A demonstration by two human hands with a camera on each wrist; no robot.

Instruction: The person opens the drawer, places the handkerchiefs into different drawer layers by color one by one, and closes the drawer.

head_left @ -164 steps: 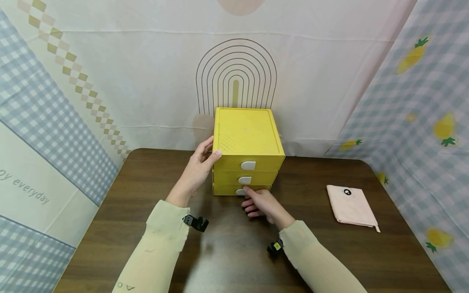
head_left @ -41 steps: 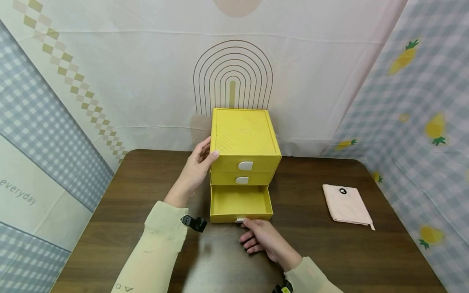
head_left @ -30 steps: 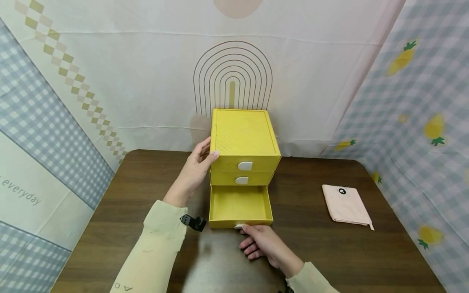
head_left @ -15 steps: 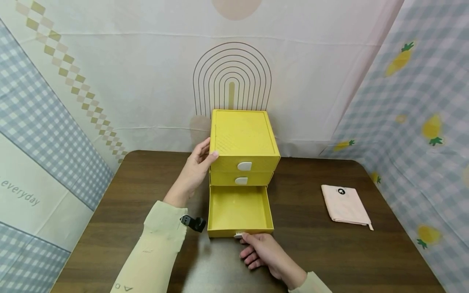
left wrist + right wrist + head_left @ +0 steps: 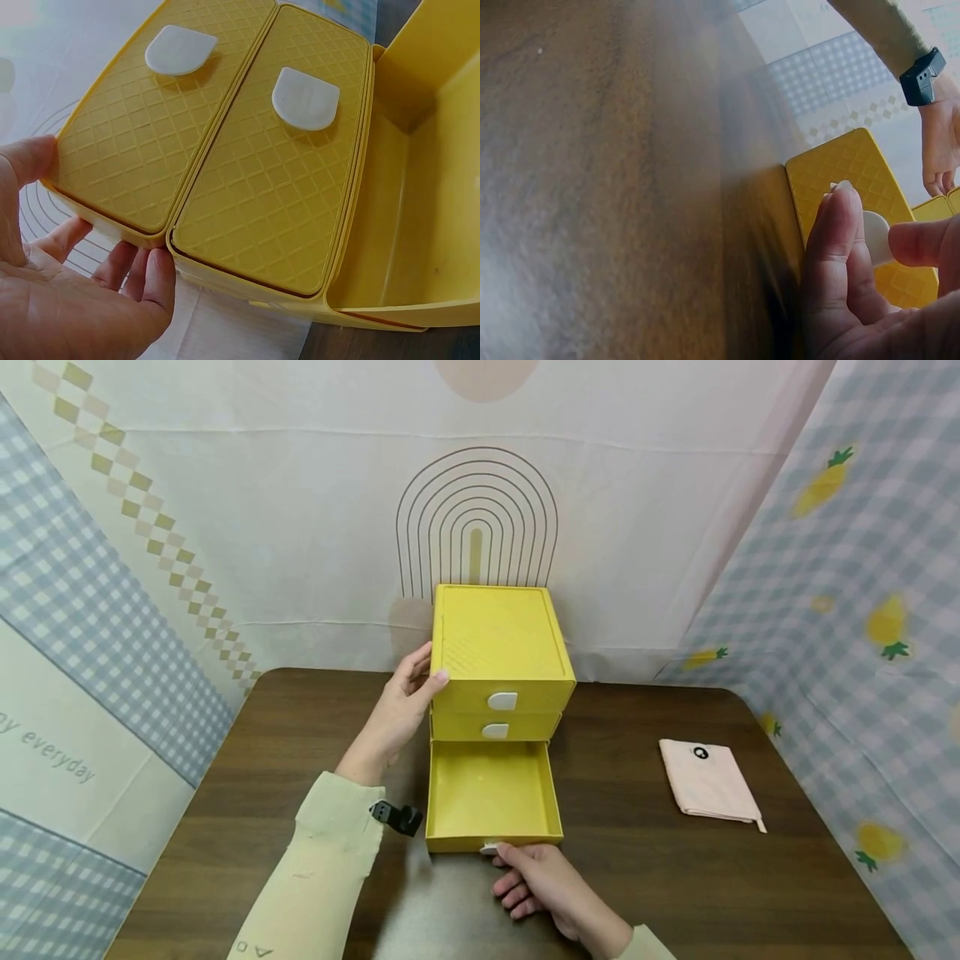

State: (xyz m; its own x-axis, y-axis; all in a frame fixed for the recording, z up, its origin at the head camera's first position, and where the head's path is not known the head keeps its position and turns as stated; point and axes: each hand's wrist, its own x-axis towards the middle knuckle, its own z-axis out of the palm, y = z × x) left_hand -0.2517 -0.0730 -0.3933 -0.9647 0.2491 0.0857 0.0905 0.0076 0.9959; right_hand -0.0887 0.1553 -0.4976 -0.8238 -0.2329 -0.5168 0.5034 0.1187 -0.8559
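A yellow three-drawer cabinet (image 5: pixel 502 631) stands on the table in the head view. My left hand (image 5: pixel 397 714) grips its upper left front corner, thumb at the front edge and bent fingers along the side, as the left wrist view shows. The bottom drawer (image 5: pixel 491 789) is pulled far out, with nothing visible inside. Its white handle (image 5: pixel 875 238) is pinched between the thumb and fingers of my right hand (image 5: pixel 551 885). Both upper drawers, with a top white handle (image 5: pixel 502 701) and a middle white handle (image 5: pixel 495 731), are closed.
A folded pale pink cloth (image 5: pixel 712 779) with a small black emblem lies to the right on the dark wooden table (image 5: pixel 637 893). A patterned white curtain (image 5: pixel 300 527) hangs just behind the cabinet. More checked fabric (image 5: pixel 840 693) hangs on the right.
Closed 5.5 s ago, the bottom drawer has slid out toward me with my right hand on its handle, slowing over the last half second. My left hand has kept its place on the cabinet.
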